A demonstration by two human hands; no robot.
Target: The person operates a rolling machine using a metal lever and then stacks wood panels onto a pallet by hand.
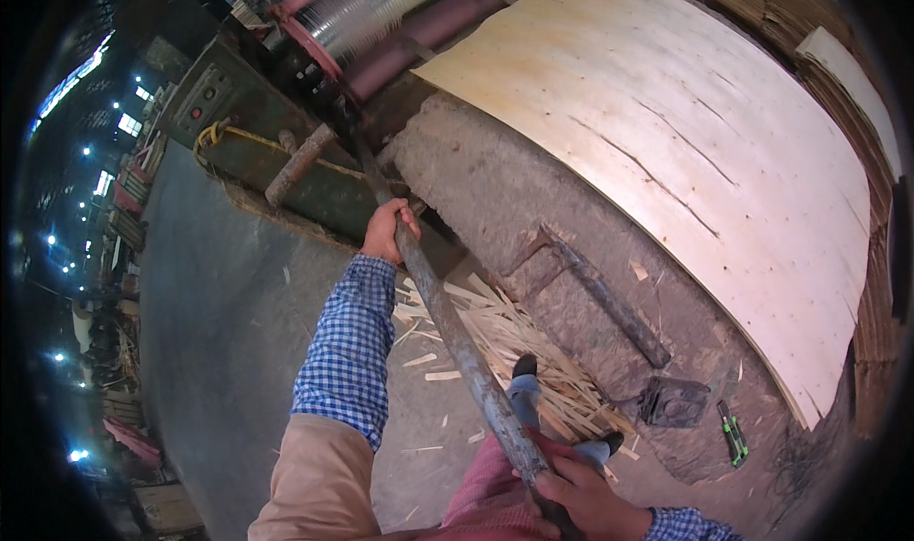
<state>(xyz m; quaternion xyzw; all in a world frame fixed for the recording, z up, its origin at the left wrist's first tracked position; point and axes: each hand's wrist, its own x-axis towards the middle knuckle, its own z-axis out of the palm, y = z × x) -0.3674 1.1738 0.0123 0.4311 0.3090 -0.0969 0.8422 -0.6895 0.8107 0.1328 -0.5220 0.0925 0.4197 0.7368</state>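
Note:
A long, worn metal bar [457,336] slants from the green machine down toward my body. My left hand [388,230] is closed around its upper part, the arm stretched forward in a blue checked cuff. Nearer my body, my right hand [588,499] grips the lower part, thumb along the bar. The bar's upper end reaches the machine beside its rollers [390,17]; the exact contact there is too dark to make out. Just left of that end, a rusty T-shaped handle [303,163] sticks out from the green machine housing [252,112].
Right of the bar, a large pale veneer sheet [666,150] overhangs a rough ledge [457,170]. On the ledge lie a pronged metal tool [609,303], a black flat object [674,403] and a green-black utility knife [732,434]. Wood strips [495,331] litter the floor by my feet.

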